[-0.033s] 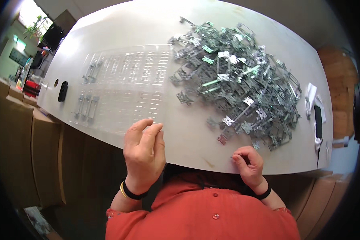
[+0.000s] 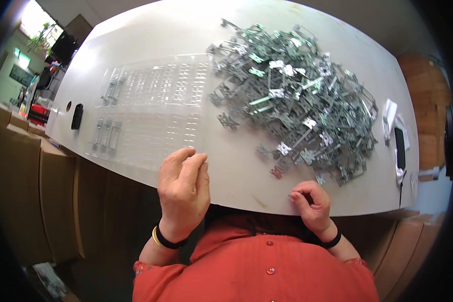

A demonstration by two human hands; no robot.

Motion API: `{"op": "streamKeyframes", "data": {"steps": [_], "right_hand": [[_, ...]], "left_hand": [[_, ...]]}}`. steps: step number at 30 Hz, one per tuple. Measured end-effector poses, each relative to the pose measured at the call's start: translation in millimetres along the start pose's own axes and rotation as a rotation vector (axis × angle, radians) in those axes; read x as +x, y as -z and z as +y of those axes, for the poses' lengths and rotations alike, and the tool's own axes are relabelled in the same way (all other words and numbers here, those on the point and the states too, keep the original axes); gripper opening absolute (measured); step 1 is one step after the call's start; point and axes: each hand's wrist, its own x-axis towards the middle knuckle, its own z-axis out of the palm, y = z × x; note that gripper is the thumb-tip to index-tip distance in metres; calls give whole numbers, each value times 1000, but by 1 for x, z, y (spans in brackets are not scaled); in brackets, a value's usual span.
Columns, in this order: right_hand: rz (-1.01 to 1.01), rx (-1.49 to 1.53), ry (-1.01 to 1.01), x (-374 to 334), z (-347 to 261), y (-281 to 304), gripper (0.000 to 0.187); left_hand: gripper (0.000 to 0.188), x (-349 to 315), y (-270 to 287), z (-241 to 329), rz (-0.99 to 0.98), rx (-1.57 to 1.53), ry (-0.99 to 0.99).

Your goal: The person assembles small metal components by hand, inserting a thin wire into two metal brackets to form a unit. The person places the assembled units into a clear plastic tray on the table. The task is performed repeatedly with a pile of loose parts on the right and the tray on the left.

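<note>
My left hand [image 2: 183, 187] hovers at the near right corner of a clear plastic tray [image 2: 151, 110]. Its fingers are loosely bent and slightly apart, and I see nothing between them. By the table's front edge, my right hand [image 2: 313, 202] has thumb and forefinger pinched together. A tiny dark tip shows at the pinch, too small to name. Beyond that hand lies a large heap of grey metal brackets [image 2: 292, 95] with thin rods and X-shaped plates. One reddish X-shaped piece [image 2: 276, 172] sits at the heap's near edge. Several bracket pieces [image 2: 107, 135] rest in the tray's left slots.
The pale table [image 2: 236, 176] has a small black object [image 2: 77, 116] near a round hole at its left end. A black bar-shaped object [image 2: 399, 148] and crumpled white wrapping [image 2: 390, 117] lie at the right. Cardboard boxes [image 2: 15, 176] stand below on the left.
The whole view has shifted a little, so the table and heap appear slightly higher and farther left. Both hands keep nearly the same pose.
</note>
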Motion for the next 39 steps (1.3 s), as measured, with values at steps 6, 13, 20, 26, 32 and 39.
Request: {"op": "streamKeyframes", "data": {"steps": [6, 13, 20, 26, 32, 39], "right_hand": [[-48, 11, 72, -2, -1, 12, 12], [-51, 99, 80, -7, 6, 27, 12], [-67, 201, 91, -7, 12, 32, 12], [-105, 215, 147, -4, 12, 37, 13], [-99, 220, 218, -3, 16, 38, 15], [-107, 196, 213, -5, 19, 39, 15]], "left_hand": [[18, 2, -37, 31, -139, -81, -113], [16, 23, -62, 65, -215, -116, -223], [15, 52, -83, 106, -231, -163, -341], [18, 75, -105, 131, -270, -181, -393], [25, 89, -136, 148, -303, -225, -369], [19, 97, -158, 155, -317, -176, -394]]}}
